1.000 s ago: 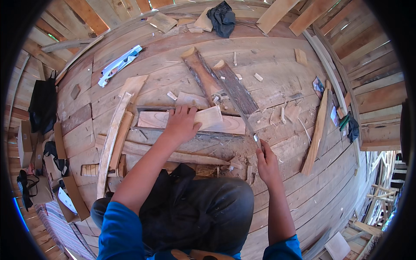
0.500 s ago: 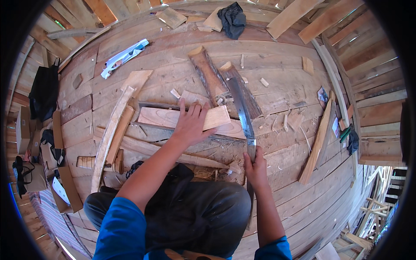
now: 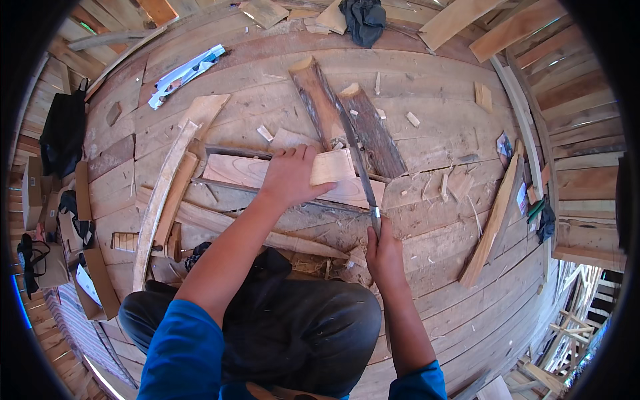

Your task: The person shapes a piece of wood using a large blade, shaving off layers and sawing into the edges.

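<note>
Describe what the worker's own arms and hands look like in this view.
The left hand and right hand are bare, with no gloves. No watch, bracelet or cable shows on the left forearm or right forearm. The left sleeve and right sleeve are blue cloth, ending around the elbows.

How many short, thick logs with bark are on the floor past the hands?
2. A short, brown, bark-edged wooden log lies beyond the left hand; a second, darker bark-covered log lies right of the first. More could be hidden.
</note>
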Available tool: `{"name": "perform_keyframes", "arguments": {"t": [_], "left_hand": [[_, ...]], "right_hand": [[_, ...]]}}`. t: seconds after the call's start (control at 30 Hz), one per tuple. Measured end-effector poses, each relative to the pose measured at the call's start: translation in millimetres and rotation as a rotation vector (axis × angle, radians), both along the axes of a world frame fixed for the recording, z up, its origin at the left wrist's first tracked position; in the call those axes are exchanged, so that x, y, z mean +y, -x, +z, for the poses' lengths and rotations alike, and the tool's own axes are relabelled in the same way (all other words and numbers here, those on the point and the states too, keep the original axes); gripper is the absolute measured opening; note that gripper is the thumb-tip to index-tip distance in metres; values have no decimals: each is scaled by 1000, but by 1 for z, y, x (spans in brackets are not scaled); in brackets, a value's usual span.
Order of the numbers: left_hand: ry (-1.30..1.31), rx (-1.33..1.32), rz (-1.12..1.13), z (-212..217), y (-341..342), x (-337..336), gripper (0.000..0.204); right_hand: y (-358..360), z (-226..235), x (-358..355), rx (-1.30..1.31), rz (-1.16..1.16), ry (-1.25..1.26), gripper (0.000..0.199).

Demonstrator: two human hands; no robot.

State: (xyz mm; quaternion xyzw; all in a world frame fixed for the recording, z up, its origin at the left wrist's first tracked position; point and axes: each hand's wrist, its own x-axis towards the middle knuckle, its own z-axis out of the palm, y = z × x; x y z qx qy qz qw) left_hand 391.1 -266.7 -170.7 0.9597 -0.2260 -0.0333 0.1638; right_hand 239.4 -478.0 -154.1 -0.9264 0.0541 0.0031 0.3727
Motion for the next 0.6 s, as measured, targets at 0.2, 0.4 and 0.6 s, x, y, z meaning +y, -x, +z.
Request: {"name": "perform_keyframes", "arguments": {"t": [0.2, 0.4, 0.6], "left_hand": [[29, -91, 17, -2, 3, -3, 66], [29, -125, 27, -5, 5, -2, 67], [-13, -104, 35, -6, 6, -1, 68]], "right_hand": [[1, -7, 1, 90, -20, 17, 28], [5, -10, 0, 103, -38, -14, 30], [3, 5, 5, 141, -23, 82, 27]]}}
